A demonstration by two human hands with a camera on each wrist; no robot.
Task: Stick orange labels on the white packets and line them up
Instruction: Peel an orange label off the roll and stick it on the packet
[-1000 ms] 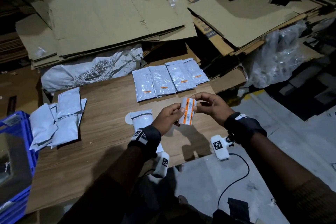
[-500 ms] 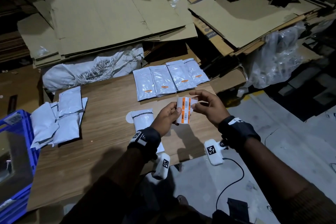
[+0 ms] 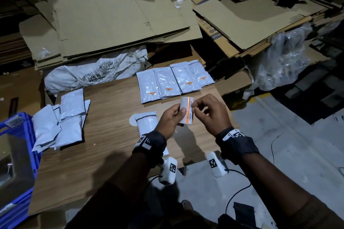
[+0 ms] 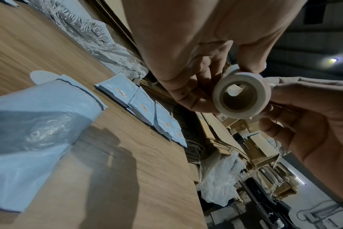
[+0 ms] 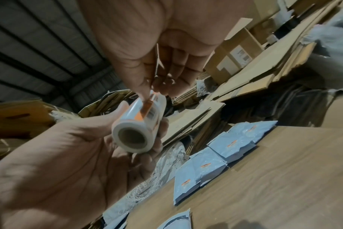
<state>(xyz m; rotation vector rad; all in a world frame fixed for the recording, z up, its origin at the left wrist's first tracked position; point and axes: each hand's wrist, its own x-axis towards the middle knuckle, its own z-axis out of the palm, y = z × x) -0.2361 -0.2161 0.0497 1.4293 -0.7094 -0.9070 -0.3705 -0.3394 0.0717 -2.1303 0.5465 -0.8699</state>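
My left hand [image 3: 174, 117] grips a white roll of orange labels [image 3: 187, 110], also seen end-on as the label roll [image 4: 242, 96] and the label roll [image 5: 138, 127]. My right hand [image 3: 206, 109] pinches an orange label [image 5: 147, 106] at the roll's upper edge with thumb and forefinger. Under my left wrist a white packet [image 3: 147, 123] without a label lies on the wooden board [image 3: 104, 154]. Several labelled packets [image 3: 173, 83] lie side by side in a row at the board's far edge.
A loose pile of white packets [image 3: 59, 122] lies at the board's left. A blue crate [image 3: 14, 163] stands at the far left. Flattened cardboard [image 3: 111, 20], a white sack [image 3: 89, 74] and a clear plastic bag [image 3: 283, 57] lie behind and right.
Both hands with the roll have shifted slightly left and toward me. My right fingers have moved from the roll's side onto a label at its top edge.
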